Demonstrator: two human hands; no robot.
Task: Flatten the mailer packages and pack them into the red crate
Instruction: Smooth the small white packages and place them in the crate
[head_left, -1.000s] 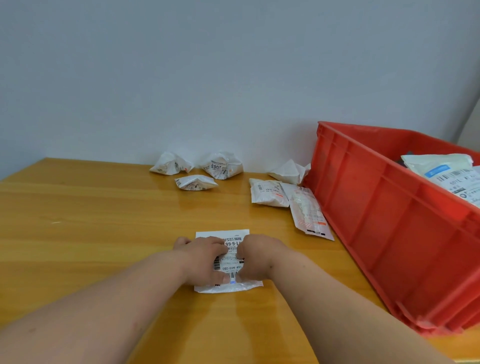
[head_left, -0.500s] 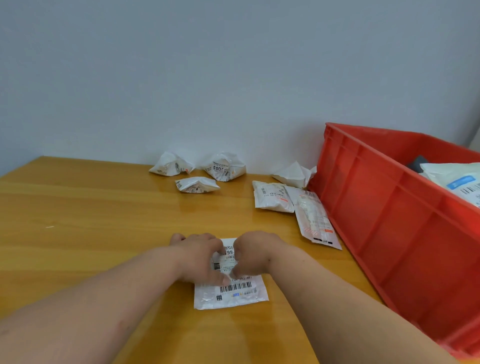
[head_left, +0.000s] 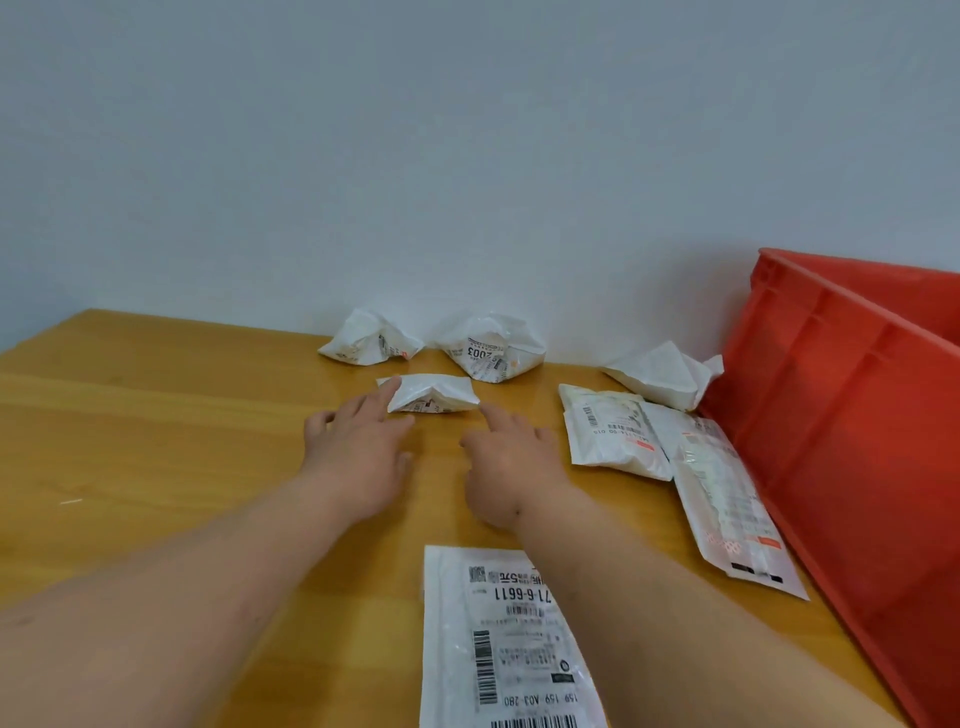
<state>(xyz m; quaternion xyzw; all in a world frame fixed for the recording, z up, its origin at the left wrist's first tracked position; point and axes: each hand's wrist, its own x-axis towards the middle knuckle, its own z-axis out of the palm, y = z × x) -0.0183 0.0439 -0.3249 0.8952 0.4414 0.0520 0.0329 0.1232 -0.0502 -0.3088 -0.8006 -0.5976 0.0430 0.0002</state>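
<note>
both hands (head_left: 358, 452) reach out over the wooden table (head_left: 156, 441) toward a small crumpled mailer (head_left: 434, 394), fingers straight and holding nothing

the left hand's fingertips (head_left: 392, 391) sit at the crumpled mailer's left end, touching it or just short of it, hard to tell from this angle; the right hand (head_left: 511, 460) points its index finger at the mailer's right end, just beside it; a flattened mailer (head_left: 498, 639) with barcodes lies near, partly under the right forearm; two more crumpled mailers (head_left: 370, 340) (head_left: 493, 345) lie far by the wall; a folded white one (head_left: 662, 375) sits against the red crate (head_left: 852, 441) at right; two flatter mailers (head_left: 608, 431) (head_left: 727, 499) overlap along the crate's left wall.
</note>
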